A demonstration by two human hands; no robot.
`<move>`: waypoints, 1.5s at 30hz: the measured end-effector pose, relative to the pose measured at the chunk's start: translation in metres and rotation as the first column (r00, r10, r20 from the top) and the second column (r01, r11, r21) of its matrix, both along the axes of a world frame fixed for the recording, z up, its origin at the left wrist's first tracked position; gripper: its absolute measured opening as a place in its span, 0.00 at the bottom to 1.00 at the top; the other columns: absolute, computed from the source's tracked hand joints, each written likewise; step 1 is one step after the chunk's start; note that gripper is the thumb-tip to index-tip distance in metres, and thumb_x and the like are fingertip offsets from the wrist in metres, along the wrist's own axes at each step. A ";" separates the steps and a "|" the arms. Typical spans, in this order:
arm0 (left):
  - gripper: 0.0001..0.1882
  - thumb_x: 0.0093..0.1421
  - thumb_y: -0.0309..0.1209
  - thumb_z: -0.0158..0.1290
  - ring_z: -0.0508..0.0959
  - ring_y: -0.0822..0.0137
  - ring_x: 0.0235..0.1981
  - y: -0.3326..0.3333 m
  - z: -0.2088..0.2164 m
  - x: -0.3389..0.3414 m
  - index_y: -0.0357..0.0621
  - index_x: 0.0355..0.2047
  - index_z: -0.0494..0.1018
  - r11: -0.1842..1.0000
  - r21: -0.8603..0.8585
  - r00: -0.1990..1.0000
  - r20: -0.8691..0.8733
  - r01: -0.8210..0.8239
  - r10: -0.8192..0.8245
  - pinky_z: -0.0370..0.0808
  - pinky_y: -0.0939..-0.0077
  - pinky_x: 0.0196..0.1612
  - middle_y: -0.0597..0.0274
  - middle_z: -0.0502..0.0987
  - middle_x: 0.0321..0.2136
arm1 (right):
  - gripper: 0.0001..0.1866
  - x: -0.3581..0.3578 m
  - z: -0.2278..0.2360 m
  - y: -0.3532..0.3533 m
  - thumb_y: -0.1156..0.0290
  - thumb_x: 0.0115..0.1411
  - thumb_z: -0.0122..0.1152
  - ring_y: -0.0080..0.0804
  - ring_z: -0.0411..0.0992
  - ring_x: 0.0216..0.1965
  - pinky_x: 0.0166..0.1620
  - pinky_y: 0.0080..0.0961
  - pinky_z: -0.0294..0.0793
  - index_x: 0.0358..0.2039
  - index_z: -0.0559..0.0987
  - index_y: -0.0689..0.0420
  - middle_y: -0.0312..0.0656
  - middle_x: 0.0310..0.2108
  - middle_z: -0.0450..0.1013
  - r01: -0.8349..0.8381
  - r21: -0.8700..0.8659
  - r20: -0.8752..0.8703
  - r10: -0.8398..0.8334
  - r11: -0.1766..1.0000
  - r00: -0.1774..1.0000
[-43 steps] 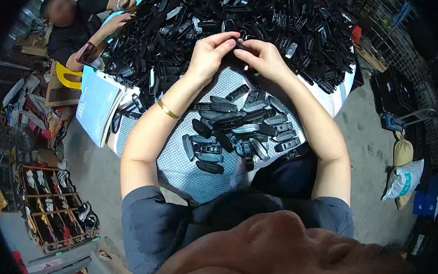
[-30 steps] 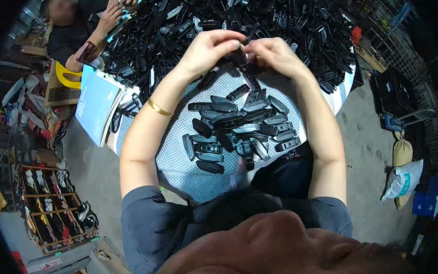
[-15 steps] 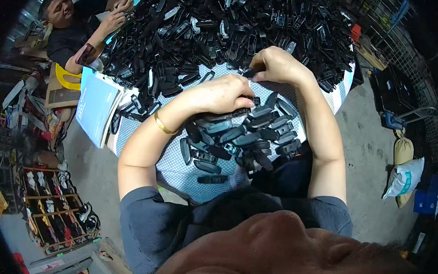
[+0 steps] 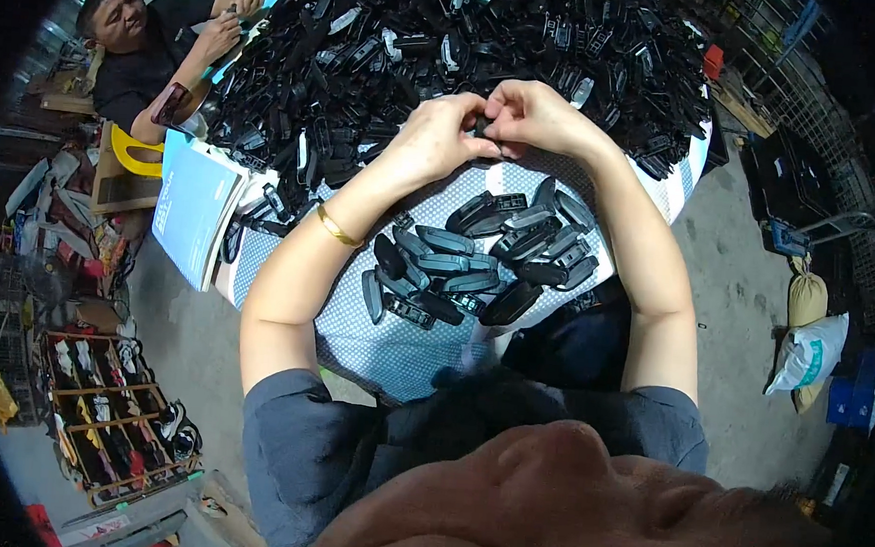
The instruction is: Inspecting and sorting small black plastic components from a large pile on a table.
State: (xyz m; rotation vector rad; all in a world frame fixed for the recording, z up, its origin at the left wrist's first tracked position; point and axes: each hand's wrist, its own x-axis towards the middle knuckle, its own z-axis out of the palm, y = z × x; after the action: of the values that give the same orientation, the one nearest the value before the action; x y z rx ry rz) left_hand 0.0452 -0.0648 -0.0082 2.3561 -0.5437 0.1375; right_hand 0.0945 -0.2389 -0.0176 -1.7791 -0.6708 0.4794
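Observation:
My left hand (image 4: 443, 136) and my right hand (image 4: 537, 117) meet at the near edge of a big heap (image 4: 410, 61) of black plastic parts. Fingertips of both hands are closed on one small black plastic part (image 4: 483, 126); most of it is hidden by the fingers. Between my forearms lies a smaller group of long, rounded black plastic parts (image 4: 445, 263), some showing slotted, frame-like undersides. This group rests on a patterned white-and-blue table cover (image 4: 354, 334) and is apart from the heap. A gold bracelet circles my left wrist.
At the table's left edge stands a blue-covered book (image 4: 196, 209). A co-worker (image 4: 140, 55) at the far left handles something small beside the heap. On the floor are a rack of straps (image 4: 113, 414) at left, sacks (image 4: 811, 352) and a dark case (image 4: 789, 185) at right.
My left hand has moved up from the smaller group to meet my right hand. Both now hold one black part. The co-worker's hands have shifted apart and lower.

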 end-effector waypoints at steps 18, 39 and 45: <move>0.11 0.53 0.28 0.51 0.73 0.76 0.24 0.055 0.036 0.023 0.33 0.35 0.73 0.998 0.068 0.956 -0.292 0.006 0.014 0.71 0.82 0.28 0.60 0.75 0.27 | 0.26 -0.034 -0.016 0.037 0.45 0.42 0.61 0.39 0.71 0.30 0.33 0.32 0.71 0.32 0.77 0.55 0.40 0.26 0.71 0.102 -0.252 0.848 0.169 0.962 0.503; 0.18 0.54 0.24 0.53 0.73 0.75 0.30 0.016 0.007 0.016 0.34 0.45 0.69 0.684 -0.708 0.924 -0.359 -0.179 -0.130 0.71 0.84 0.35 0.63 0.75 0.34 | 0.16 -0.001 -0.007 0.013 0.70 0.58 0.53 0.20 0.71 0.28 0.29 0.15 0.72 0.45 0.72 0.63 0.37 0.29 0.73 0.193 0.400 0.079 -0.243 0.896 0.967; 0.18 0.53 0.22 0.53 0.74 0.74 0.33 0.020 0.008 0.017 0.34 0.45 0.70 0.668 -0.728 0.956 -0.281 -0.153 -0.086 0.72 0.83 0.38 0.60 0.75 0.36 | 0.13 -0.001 -0.004 0.012 0.72 0.58 0.52 0.21 0.72 0.27 0.27 0.13 0.72 0.41 0.74 0.64 0.38 0.34 0.71 0.168 0.346 0.073 -0.205 0.923 0.976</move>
State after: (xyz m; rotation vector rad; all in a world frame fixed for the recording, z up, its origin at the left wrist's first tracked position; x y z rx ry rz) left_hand 0.0627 -0.0450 -0.0006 1.5244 -0.2189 0.0129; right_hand 0.0935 -0.2271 -0.0217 -1.5288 -0.6093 0.1269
